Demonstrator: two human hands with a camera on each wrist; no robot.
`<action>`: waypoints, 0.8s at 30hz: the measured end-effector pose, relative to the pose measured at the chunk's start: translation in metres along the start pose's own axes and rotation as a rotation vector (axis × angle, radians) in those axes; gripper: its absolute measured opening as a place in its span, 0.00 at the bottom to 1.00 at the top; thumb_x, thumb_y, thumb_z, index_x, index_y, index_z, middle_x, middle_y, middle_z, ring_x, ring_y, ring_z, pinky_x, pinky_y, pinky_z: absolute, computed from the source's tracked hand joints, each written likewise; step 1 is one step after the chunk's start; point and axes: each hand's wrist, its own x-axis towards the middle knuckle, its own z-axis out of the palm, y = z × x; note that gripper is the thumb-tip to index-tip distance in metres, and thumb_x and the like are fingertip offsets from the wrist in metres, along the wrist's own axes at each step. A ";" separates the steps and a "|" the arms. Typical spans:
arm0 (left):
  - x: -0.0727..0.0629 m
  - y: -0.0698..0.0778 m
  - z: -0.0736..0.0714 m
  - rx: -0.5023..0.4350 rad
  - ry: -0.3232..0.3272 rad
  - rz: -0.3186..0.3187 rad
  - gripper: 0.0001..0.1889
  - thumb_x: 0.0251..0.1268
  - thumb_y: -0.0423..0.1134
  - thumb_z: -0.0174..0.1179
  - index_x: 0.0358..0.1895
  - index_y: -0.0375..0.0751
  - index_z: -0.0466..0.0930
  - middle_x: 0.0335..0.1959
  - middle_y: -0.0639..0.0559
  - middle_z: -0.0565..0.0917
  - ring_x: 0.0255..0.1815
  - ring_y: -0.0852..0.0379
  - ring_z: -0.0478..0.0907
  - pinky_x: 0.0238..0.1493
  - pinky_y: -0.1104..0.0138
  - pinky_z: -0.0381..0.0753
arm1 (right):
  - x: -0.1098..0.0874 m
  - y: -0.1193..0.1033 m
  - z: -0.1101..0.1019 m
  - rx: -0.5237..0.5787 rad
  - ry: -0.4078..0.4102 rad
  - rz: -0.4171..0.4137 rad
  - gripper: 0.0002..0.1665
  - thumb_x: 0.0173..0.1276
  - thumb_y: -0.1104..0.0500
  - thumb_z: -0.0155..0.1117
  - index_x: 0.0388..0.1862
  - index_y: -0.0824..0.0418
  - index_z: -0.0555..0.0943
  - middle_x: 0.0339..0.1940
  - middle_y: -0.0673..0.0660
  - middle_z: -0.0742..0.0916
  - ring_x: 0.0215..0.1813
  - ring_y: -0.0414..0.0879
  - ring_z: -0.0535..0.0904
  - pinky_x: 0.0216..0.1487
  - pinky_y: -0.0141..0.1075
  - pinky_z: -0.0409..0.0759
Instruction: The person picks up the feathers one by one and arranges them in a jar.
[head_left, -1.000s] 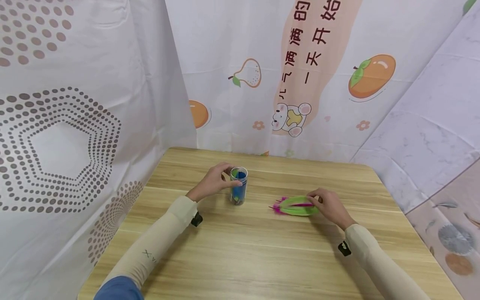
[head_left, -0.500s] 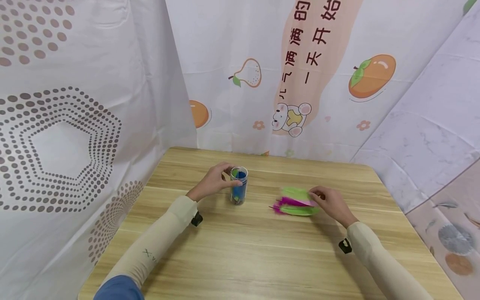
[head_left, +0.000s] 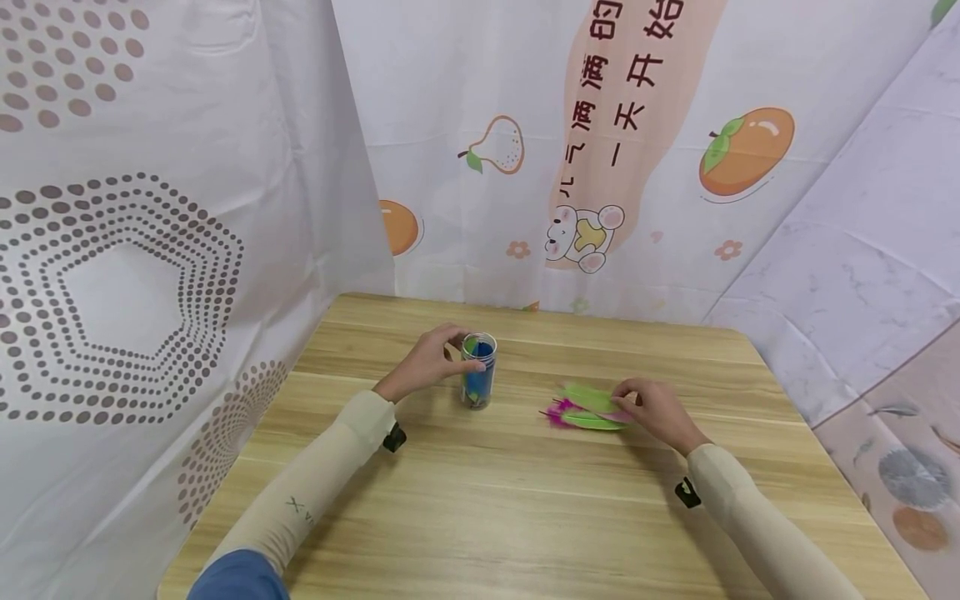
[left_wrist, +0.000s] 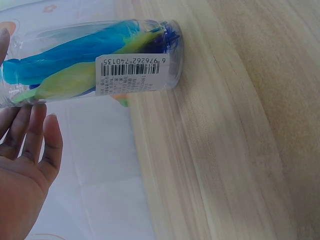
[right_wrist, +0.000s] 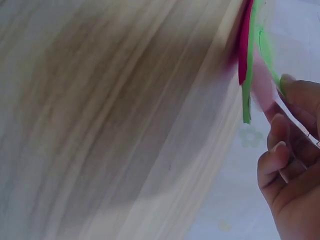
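Head view: left hand (head_left: pixel 426 364) has thumb and fingers around clear jar (head_left: pixel 477 387), upright on wooden table (head_left: pixel 487 508); right hand (head_left: pixel 660 410) at green feather (head_left: pixel 585 397), magenta feathers (head_left: pixel 557 412) beside it. Left wrist view: blue feather (left_wrist: pixel 75 51) and yellow-green feather (left_wrist: pixel 67 81) inside jar; barcode label (left_wrist: pixel 131 74) outside. Right wrist view: thumb and forefinger pinch green feather's end; remaining fingers bent.

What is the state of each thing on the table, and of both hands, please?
Jar: upright, no lid seen, blue and green feathers inside.
Label: on jar, barcode showing.
Upper green feather: pinched at one end by the right hand.
Lower green feather: not pinched.
Magenta feathers: partly covered.
Left hand: holds the jar.
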 end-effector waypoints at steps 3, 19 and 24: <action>0.000 0.001 0.000 -0.003 0.003 -0.001 0.32 0.60 0.60 0.73 0.65 0.50 0.80 0.53 0.58 0.81 0.51 0.57 0.77 0.45 0.61 0.82 | 0.000 0.000 -0.001 -0.016 0.020 0.001 0.05 0.72 0.58 0.71 0.37 0.58 0.89 0.40 0.53 0.89 0.26 0.38 0.72 0.27 0.34 0.72; 0.000 0.003 0.000 -0.017 0.007 -0.007 0.30 0.60 0.58 0.74 0.63 0.51 0.81 0.52 0.58 0.81 0.51 0.57 0.77 0.45 0.59 0.82 | 0.005 0.002 -0.013 0.060 0.042 -0.016 0.06 0.69 0.64 0.72 0.44 0.61 0.89 0.34 0.49 0.90 0.30 0.40 0.78 0.30 0.34 0.76; 0.000 0.001 0.000 -0.023 0.008 -0.003 0.31 0.59 0.59 0.74 0.63 0.51 0.81 0.52 0.58 0.81 0.51 0.57 0.77 0.45 0.59 0.82 | 0.006 0.001 -0.015 0.058 0.065 -0.033 0.06 0.68 0.65 0.73 0.43 0.61 0.91 0.36 0.50 0.90 0.29 0.39 0.77 0.28 0.34 0.75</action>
